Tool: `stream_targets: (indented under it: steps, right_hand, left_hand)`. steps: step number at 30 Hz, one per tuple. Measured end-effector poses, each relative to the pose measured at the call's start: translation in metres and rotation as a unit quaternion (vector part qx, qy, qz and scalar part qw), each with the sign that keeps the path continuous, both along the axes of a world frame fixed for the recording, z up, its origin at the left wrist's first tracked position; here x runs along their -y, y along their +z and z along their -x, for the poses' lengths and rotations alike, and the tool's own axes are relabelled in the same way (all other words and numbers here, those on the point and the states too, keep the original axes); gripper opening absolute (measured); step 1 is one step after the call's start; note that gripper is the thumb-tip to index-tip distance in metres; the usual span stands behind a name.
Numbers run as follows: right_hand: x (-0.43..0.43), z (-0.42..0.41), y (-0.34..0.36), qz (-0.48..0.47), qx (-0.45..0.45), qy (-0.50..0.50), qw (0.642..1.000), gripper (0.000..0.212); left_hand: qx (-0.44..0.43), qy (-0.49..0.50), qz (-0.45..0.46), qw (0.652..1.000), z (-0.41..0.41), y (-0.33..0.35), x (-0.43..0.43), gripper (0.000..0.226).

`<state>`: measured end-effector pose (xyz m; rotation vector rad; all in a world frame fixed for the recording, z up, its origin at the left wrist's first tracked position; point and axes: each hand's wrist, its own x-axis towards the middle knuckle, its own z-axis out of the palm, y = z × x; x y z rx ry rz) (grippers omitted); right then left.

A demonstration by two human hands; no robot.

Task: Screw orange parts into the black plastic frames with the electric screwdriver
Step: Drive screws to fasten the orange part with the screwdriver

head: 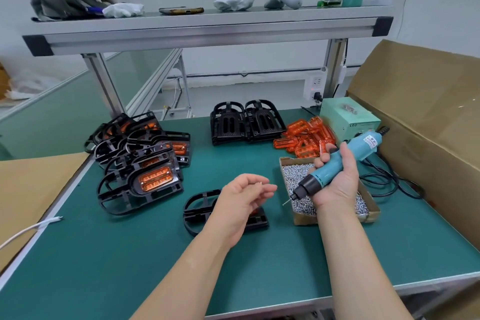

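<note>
Assembly station, screw-loading step. Nearest the viewer, a dark green matted tabletop (130, 254) carries the work.

The left hand (241, 202) hovers over a flat black plastic frame with a rounded end and open ribs (193, 212). Its grip is loose, with the fingers half curled. A small glint shows at the fingertips, but whether a screw is pinched there cannot be told. A translucent orange part (255, 212) is just visible in the frame beneath the palm.

To the right, the right hand (337, 184) has its grip wrapped fully round a teal cylindrical electric screwdriver with a black nose (363, 144). The nose slants down and to the left. One screw appears to hang on the bit, above a shallow cardboard tray (302, 219) heaped with small bright metal screws (296, 174).

Judged from this, a screw has been picked up and driving is not yet begun. The next move calls for steadying the frame, setting the bit upright over a hole and pressing straight down.

Farther left lies a pile of finished frames with ribbed, glossy orange inserts (145, 163). Beyond the tray lie loose orange parts (304, 138), oblong and slotted. Beside them stand stacked empty black frames (244, 122) and a pale green power box (348, 117).
</note>
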<state>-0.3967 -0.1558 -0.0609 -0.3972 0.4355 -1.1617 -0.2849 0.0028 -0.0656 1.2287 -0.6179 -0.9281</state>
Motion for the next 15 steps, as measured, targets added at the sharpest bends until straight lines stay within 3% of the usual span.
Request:
stream_targets:
  steps: [7,15]
  right_hand:
    - [-0.028,-0.014,0.032,-0.004,0.009,-0.04,0.999,0.014]
    - [-0.063,-0.039,0.059,-0.001,-0.027,-0.086,0.996,0.017]
  left_hand:
    - [-0.145,0.074,0.04,0.986,-0.004,-0.001,-0.02,0.027]
    - [-0.274,0.065,0.068,0.957,-0.007,0.002,-0.034,0.019]
